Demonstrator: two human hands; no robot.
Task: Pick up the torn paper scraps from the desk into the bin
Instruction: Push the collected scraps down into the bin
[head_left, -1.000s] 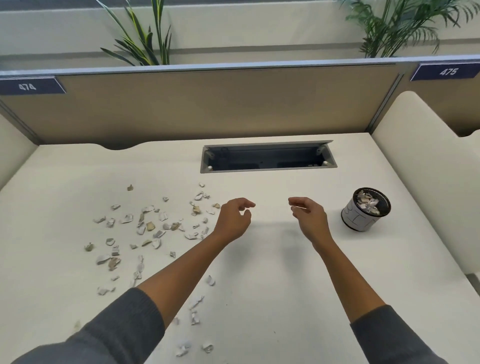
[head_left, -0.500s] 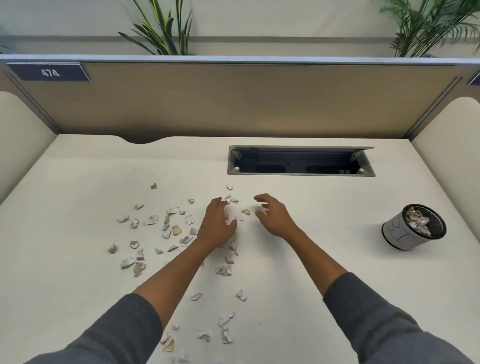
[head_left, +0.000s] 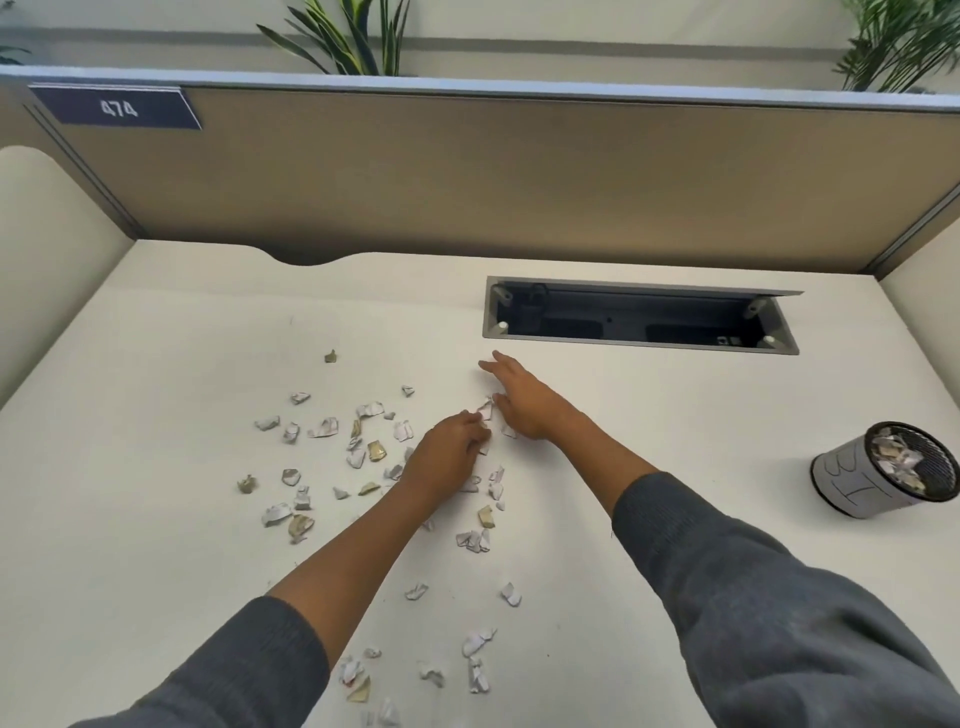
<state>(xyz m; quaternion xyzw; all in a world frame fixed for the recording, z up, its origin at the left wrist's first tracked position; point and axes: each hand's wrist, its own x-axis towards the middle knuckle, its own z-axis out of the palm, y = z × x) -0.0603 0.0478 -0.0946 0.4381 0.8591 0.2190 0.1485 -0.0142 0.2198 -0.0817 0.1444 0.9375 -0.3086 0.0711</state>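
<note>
Several torn paper scraps lie scattered over the left and middle of the white desk, with more near the front edge. My left hand rests knuckles up among them, fingers curled down on a white scrap. Just right of it, my right hand lies low over the desk with fingers stretched out, its thumb touching the same scrap. The small round bin, grey-walled with a black mesh rim, stands far right and holds several scraps.
A rectangular cable hatch lies open in the desk behind my hands. A tan partition with a "474" label closes the back. Cream side panels stand at both sides. Plants rise behind the partition.
Both hands moved left from the bare middle of the desk into the scrap patch and dropped onto it. My left fingers curled down; my view shifted left, so the bin sits further right.
</note>
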